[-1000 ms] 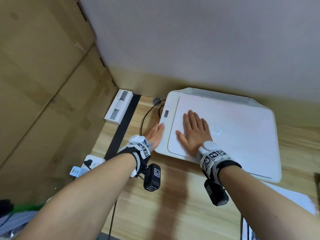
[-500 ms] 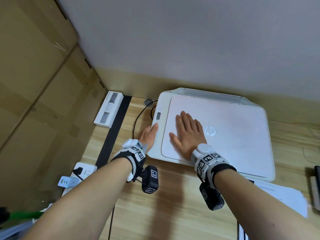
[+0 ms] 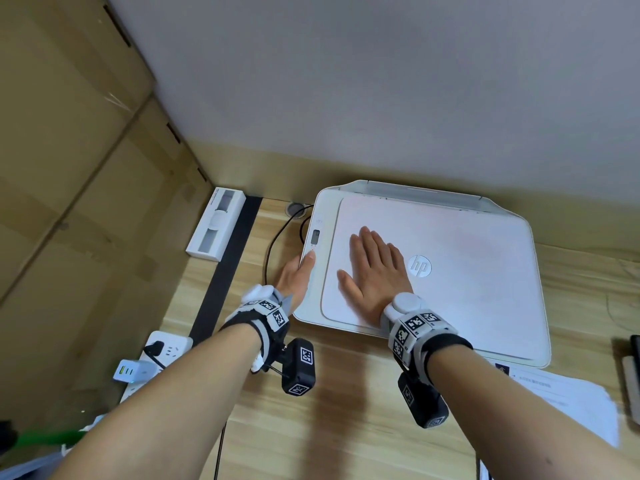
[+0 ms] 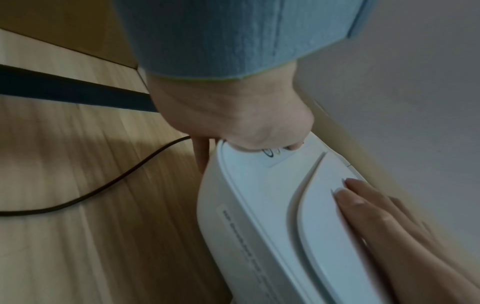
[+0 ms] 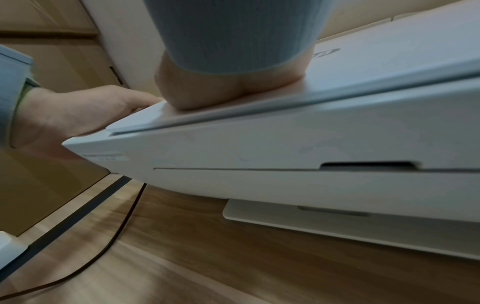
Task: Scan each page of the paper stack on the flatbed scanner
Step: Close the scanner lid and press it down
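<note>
The scanner (image 3: 450, 271) sits on the counter (image 3: 311, 427) with its lid (image 3: 467, 289) shut. The right hand (image 3: 375, 271) lies flat on the lid, fingers straight, holding nothing. The left hand (image 3: 294, 278) rests at the scanner's left edge, thumb on the button strip (image 3: 315, 237), its other fingers down the side; it grasps nothing. The paper stack (image 3: 568, 400) lies on the counter just right of the right forearm. Risks: the thumb may hit the wrong button, and lifting the lid too soon could blur the scan.
</note>
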`<state>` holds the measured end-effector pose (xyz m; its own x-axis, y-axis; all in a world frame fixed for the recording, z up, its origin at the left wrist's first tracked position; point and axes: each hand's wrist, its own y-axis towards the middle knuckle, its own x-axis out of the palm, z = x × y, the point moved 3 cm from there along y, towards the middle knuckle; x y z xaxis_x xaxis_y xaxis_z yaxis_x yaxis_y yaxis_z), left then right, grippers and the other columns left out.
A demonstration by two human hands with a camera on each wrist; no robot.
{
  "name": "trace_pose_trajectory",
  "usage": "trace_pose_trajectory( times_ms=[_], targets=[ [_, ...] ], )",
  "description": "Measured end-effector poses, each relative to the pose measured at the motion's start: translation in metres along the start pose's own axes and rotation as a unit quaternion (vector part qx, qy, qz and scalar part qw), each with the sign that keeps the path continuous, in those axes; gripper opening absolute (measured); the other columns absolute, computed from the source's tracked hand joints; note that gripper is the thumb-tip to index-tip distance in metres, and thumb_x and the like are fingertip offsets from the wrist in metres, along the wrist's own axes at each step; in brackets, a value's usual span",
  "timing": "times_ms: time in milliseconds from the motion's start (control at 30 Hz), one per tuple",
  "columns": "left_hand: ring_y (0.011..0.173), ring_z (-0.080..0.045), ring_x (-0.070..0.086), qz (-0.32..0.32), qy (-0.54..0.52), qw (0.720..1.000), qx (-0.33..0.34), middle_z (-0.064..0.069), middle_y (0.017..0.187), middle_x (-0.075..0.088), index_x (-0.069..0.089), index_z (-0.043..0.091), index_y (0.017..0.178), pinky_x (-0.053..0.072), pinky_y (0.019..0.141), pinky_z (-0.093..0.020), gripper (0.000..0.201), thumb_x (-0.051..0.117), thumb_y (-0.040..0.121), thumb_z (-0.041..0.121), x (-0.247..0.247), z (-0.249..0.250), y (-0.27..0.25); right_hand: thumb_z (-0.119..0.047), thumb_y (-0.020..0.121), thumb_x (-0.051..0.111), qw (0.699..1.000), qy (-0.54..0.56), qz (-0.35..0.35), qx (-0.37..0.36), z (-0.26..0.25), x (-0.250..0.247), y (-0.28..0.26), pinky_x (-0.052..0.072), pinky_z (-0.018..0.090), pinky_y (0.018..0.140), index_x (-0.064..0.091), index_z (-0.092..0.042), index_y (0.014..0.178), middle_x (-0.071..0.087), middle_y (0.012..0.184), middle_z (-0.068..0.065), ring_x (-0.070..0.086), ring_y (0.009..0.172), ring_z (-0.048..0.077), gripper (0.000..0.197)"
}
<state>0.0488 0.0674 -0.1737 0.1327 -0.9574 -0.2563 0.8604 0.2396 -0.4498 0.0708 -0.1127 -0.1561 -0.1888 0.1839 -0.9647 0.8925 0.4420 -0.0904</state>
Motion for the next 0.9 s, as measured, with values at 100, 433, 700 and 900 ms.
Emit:
trace_pose_trajectory(
  times_ms=[100, 433, 700, 900],
  targets=[
    [0.132, -0.026, 0.047, -0.008, 0.044, 0.998, -0.031, -0.007, 0.144, 0.050, 0.043, 0.015, 0.144, 0.035, 0.108, -0.033, 0.054, 0.034, 0.102, 0.048, 0.000, -0.003, -0.003, -0.060, 0.100, 0.016, 1.000, -0.006, -0.012, -0.002, 0.000, -0.002, -0.001, -0.001, 0.041, 0.125, 0.002, -0.019, 0.161, -0.008, 0.168, 0.002, -0.008, 0.155, 0.020, 0.075],
    [0.150, -0.022, 0.002, -0.177, 0.538, 0.786, 0.250, 0.004, 0.164, -0.003, 0.003, 0.038, 0.154, 0.012, 0.121, -0.046, 0.078, 0.047, 0.091, 0.049, 0.005, 0.069, -0.027, -0.052, 0.104, 0.025, 0.995, -0.050, -0.078, -0.020, 0.018, -0.036, -0.050, 0.013, 0.039, 0.122, 0.007, -0.018, 0.161, 0.001, 0.169, 0.002, 0.005, 0.154, 0.022, 0.069],
    [0.150, -0.025, -0.005, -0.260, 0.660, 0.661, 0.246, -0.005, 0.163, -0.008, 0.009, 0.031, 0.155, 0.017, 0.119, -0.049, 0.095, 0.067, 0.080, 0.039, 0.030, 0.059, -0.050, -0.043, 0.100, 0.044, 0.993, -0.087, -0.072, 0.028, 0.053, -0.058, -0.105, 0.042, 0.040, 0.098, 0.038, -0.016, 0.138, 0.032, 0.153, 0.001, 0.037, 0.134, 0.028, 0.047],
    [0.150, -0.024, 0.000, -0.280, 0.672, 0.603, 0.326, -0.004, 0.163, -0.006, -0.001, 0.024, 0.155, 0.021, 0.117, -0.050, 0.107, 0.074, 0.080, 0.025, 0.060, 0.068, -0.067, -0.049, 0.097, 0.051, 0.987, -0.081, -0.099, 0.101, 0.074, -0.072, -0.134, 0.046, 0.038, 0.094, 0.044, -0.016, 0.138, 0.042, 0.147, 0.002, 0.042, 0.130, 0.025, 0.053]
  ],
)
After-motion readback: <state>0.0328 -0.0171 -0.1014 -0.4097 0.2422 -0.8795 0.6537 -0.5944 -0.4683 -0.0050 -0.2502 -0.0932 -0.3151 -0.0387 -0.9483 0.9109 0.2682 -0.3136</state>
